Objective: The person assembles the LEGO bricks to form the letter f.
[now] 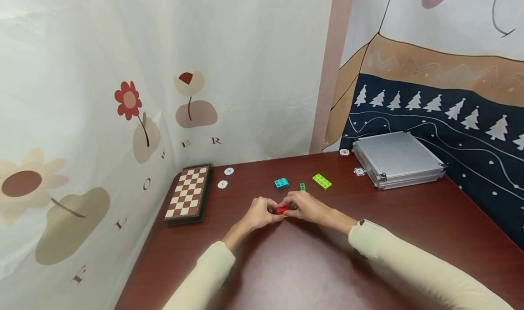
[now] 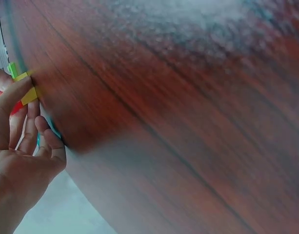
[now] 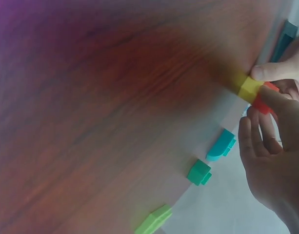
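Under my hands spreads the tabletop (image 1: 311, 264). My left hand (image 1: 259, 213) and right hand (image 1: 307, 206) face each other, both pinching the red brick (image 1: 282, 209) and the yellow brick (image 3: 249, 89) against its underside. They lie between my fingertips, neither hand clearly nearer; I can't tell the long axis. Just beyond my right fingers: the small green brick (image 1: 302, 186).

Red plastic toy brick (image 1: 282, 209) sits directly above yellow blocky plastic toy brick (image 3: 250, 89), the two touching; both pinched between fingers of left hand (image 1: 260, 213) and right hand (image 1: 307, 206). Yellow side faces surface (image 1: 294, 269); contact there unclear, sides partly hidden
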Action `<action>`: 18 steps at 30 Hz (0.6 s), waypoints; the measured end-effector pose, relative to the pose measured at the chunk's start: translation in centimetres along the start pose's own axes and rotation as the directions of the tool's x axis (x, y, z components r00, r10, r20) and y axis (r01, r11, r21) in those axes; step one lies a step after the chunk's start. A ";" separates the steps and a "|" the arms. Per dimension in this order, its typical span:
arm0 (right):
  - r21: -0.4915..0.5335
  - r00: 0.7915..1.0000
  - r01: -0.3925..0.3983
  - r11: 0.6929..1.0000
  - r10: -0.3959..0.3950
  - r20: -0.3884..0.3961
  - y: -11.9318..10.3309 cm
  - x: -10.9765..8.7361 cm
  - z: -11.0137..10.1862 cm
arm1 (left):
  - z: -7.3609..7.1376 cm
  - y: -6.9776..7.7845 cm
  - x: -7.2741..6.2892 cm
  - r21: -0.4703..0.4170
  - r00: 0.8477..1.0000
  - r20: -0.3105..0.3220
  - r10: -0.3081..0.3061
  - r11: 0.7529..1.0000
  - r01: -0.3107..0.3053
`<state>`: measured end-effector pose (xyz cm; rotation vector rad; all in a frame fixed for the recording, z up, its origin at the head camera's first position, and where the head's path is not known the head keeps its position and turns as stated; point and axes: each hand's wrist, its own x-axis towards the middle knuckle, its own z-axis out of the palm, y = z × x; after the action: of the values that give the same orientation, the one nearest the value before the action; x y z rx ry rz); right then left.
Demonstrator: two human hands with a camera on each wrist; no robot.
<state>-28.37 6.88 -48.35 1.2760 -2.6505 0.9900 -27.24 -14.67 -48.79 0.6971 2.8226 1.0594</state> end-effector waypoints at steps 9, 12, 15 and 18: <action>0.046 0.999 -0.007 0.999 0.009 -0.051 0.4 -0.7 -0.9 | 0.1 0.0 0.3 -0.008 1.000 0.009 -0.025 1.000 0.025; 0.050 0.998 -0.025 0.998 0.028 -0.059 0.7 -1.2 -1.9 | 0.1 0.1 0.1 -0.016 0.999 0.013 -0.053 0.998 0.053; 0.041 0.995 -0.060 0.997 0.063 -0.073 1.3 -1.7 -3.1 | 0.3 0.0 -0.1 -0.022 0.998 0.010 -0.057 0.998 0.057; 0.024 0.988 -0.107 0.994 0.109 -0.111 2.3 -2.2 -4.3 | 0.4 0.0 -0.2 -0.020 0.999 0.008 -0.051 0.998 0.051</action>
<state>-29.54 11.90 -46.77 1.0564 -2.6543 1.0682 -26.96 -14.47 -49.13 0.6221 2.8034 1.0736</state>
